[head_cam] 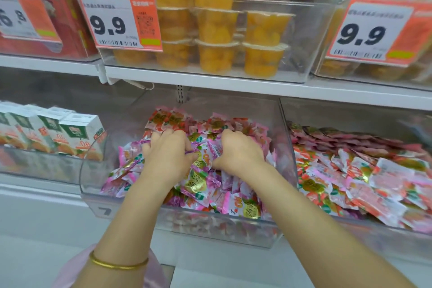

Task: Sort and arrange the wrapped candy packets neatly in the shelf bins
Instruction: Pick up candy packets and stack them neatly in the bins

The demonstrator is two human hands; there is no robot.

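Two hands, left hand [168, 154] and right hand [238, 154]. Two clear plastic bins [90, 177] of countless pink wrapped candy packets [198, 184]: one under both hands, one to their right. Four white juice cartons [79, 135] to their left. Above: three orange price tags [119, 22], roughly ten yellow fruit cups [217, 58].

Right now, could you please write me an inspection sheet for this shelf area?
Surface: white shelf carrying clear bins.
Job's things: candy packets heaped untidily in the middle bin; more lie flatter in the right bin.
Clutter: juice cartons in the left bin; fruit cups and price tags above.
Grippers: left hand and right hand both grip packets in the middle bin.
Cables: thin white wire under the upper shelf.
Surroundings: shop shelving; nothing else seen.
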